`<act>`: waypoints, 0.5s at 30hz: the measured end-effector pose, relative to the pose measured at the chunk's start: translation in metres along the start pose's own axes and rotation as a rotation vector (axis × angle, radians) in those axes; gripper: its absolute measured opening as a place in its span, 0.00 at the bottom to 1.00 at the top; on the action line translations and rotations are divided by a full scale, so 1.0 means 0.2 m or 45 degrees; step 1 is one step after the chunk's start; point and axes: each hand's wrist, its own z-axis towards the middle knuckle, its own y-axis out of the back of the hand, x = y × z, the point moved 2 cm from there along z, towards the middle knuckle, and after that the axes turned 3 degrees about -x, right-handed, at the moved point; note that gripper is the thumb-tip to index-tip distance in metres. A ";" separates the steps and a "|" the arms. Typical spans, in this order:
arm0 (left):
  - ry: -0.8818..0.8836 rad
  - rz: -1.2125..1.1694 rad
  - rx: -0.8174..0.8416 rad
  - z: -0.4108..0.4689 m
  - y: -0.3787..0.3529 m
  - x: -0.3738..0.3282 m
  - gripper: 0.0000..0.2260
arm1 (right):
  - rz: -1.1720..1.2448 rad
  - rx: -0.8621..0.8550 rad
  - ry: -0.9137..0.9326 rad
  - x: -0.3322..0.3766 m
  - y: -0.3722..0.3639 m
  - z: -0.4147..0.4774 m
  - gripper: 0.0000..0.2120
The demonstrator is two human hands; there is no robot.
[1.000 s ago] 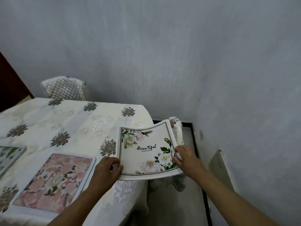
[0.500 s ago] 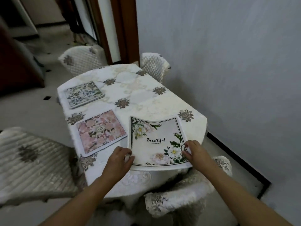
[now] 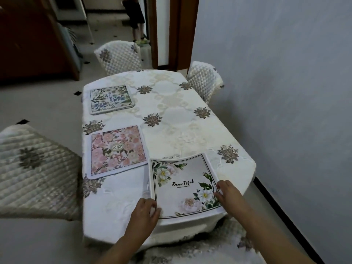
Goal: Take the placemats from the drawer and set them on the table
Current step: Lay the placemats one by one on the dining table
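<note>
Two floral placemats, a pink one (image 3: 116, 151) and a blue-green one (image 3: 111, 99), lay along the table (image 3: 171, 119) edge. The left hand (image 3: 145, 212) and right hand (image 3: 229, 193) pinched opposite corners of a white "Beautiful" placemat (image 3: 185, 187) at the near end.

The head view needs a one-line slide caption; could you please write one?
Both hands, left hand and right hand, lay a third floral placemat on the clothed table.
</note>
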 end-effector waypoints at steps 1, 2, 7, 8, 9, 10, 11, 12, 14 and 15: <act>0.032 0.010 0.028 -0.01 -0.05 0.01 0.06 | -0.007 0.043 0.018 -0.03 -0.03 0.02 0.10; 0.057 0.023 0.062 -0.03 -0.10 0.02 0.06 | -0.007 0.082 0.037 -0.07 -0.05 0.05 0.10; 0.270 0.118 0.160 -0.06 -0.30 0.02 0.05 | 0.022 0.196 0.135 -0.27 -0.19 0.17 0.08; 0.324 0.136 0.179 -0.08 -0.33 0.01 0.04 | 0.016 0.222 0.150 -0.30 -0.22 0.18 0.08; 0.377 0.157 0.190 -0.11 -0.36 -0.01 0.04 | 0.008 0.263 0.172 -0.34 -0.24 0.19 0.07; 0.428 0.173 0.199 -0.13 -0.38 -0.02 0.05 | 0.005 0.301 0.196 -0.37 -0.27 0.19 0.07; 0.469 0.180 0.196 -0.14 -0.41 -0.04 0.05 | 0.010 0.333 0.217 -0.40 -0.28 0.20 0.06; 0.516 0.188 0.193 -0.15 -0.43 -0.06 0.06 | 0.017 0.357 0.230 -0.43 -0.30 0.20 0.07; 0.597 0.210 0.164 -0.14 -0.44 -0.07 0.06 | 0.034 0.378 0.227 -0.48 -0.32 0.22 0.08; 0.632 0.224 0.142 -0.13 -0.44 -0.06 0.06 | 0.042 0.389 0.218 -0.51 -0.33 0.23 0.09</act>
